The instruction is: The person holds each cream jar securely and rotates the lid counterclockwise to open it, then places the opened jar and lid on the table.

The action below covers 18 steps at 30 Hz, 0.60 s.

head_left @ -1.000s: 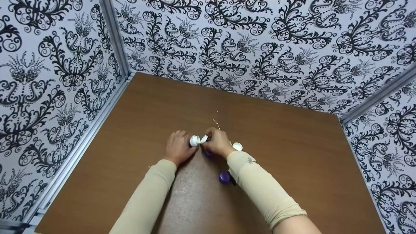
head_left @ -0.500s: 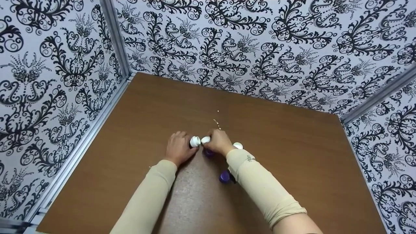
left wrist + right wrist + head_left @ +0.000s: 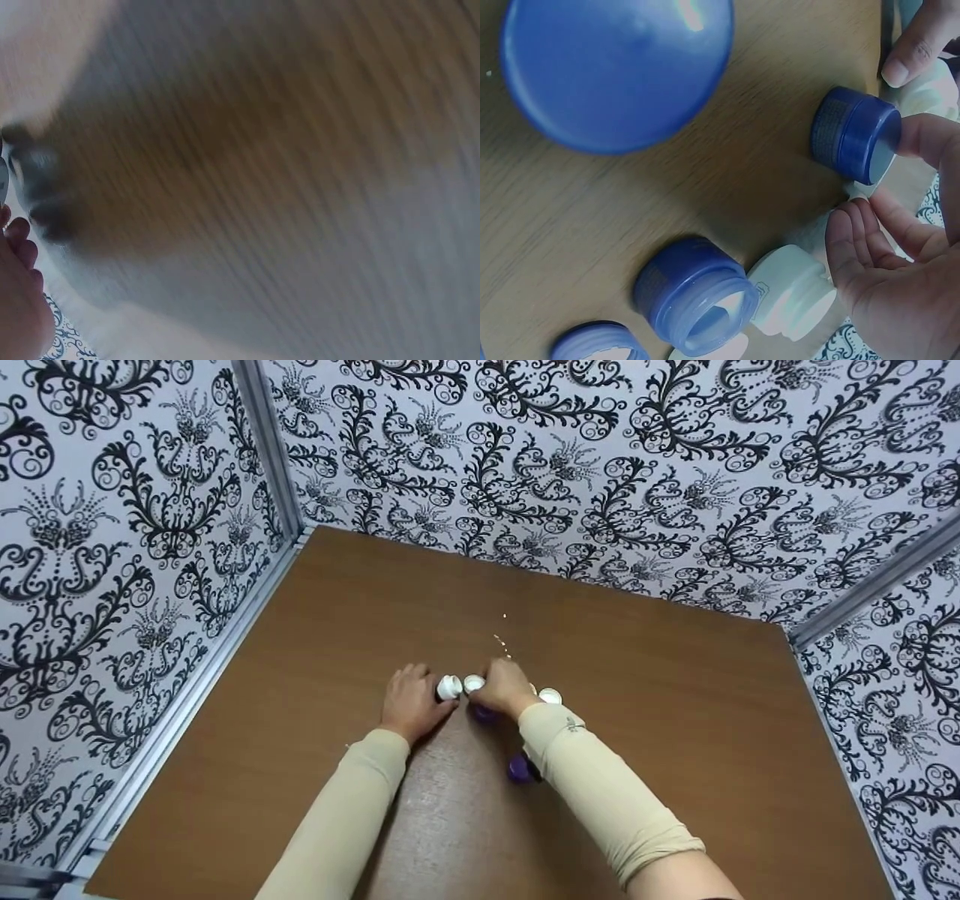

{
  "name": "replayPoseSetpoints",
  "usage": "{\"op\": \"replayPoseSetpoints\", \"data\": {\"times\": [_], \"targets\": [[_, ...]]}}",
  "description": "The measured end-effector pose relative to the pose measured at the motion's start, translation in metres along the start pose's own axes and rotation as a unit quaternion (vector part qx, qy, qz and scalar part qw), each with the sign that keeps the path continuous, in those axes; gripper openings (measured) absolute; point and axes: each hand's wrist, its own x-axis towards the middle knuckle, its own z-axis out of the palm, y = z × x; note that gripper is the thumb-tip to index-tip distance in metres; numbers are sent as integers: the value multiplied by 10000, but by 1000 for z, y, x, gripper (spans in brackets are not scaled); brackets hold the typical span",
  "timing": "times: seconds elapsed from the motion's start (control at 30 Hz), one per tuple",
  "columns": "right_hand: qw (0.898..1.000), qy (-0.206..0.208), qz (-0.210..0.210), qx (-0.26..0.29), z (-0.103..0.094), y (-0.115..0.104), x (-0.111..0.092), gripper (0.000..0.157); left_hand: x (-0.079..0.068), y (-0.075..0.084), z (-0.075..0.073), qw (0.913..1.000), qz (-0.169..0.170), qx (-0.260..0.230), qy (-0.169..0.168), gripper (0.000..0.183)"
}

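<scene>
My left hand grips a white container on its thumb side; the fingers lie curled around it and hide most of its body. My right hand pinches a white cap between thumb and fingertips, with no wide opening between the digits. The container's open mouth faces my right hand, its long axis running roughly across from left hand to right. The cap sits just beside that mouth; contact cannot be confirmed. Controlling relation, in my judgement: mouth to cap. The left hand is nearer the container, the right hand has the cap, and the cap's hollow side appears not squarely aligned with the mouth.

Adjacent items: a small blue jar stands close to the right thumb. An open blue jar and a white jar stand side by side on the table, near the right hand. The left wrist view is too blurred to verify the left grip.
</scene>
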Motion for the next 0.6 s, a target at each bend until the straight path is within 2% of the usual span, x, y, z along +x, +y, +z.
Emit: {"op": "replayPoseSetpoints", "data": {"times": [0.13,0.27,0.6], "targets": [[10000,40,18,-2,0,-1,-1,32,0,1,1,9999,-119,-10,-16,47],[9999,91,33,-27,1,-2,-2,34,0,1,2,9995,-255,86,-190,52],[9993,300,-53,-224,6,-3,-2,26,0,3,1,9965,-518,105,-653,68]]}}
